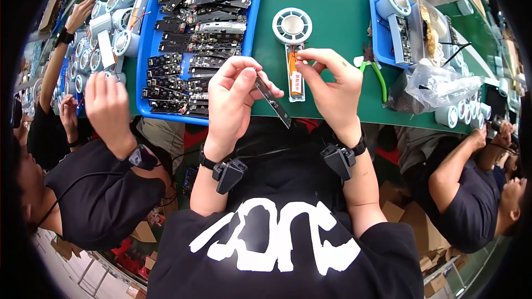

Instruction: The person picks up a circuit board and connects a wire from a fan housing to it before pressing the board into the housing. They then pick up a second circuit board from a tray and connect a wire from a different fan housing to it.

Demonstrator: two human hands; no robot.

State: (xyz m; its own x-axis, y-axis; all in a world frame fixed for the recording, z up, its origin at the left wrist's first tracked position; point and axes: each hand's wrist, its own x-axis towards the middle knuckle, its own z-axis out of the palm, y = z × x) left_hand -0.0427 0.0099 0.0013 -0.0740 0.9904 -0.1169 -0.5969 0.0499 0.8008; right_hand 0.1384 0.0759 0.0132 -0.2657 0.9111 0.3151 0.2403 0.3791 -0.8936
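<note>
My left hand [231, 99] pinches a narrow black circuit board [272, 102] between thumb and fingers, tilted with its lower end toward me. In front of me on the green table lies a light blue handheld fan [292, 25], its round head away from me and its handle uncovered. Inside the handle sits an orange battery [294, 69] with a white label; thin reddish wires run near the fan head. Over the handle's right side, my right hand [337, 86] has thumb and forefinger closed together beside those wires. What lies between these fingertips is too small to make out.
A blue tray [142, 72] heaped with black circuit boards stands at left. Green-handled cutters [381, 80], a smaller blue tray [379, 50] and a clear plastic bag [438, 86] are at right. Co-workers sit on both sides; one's raised hand [108, 113] is near the large tray.
</note>
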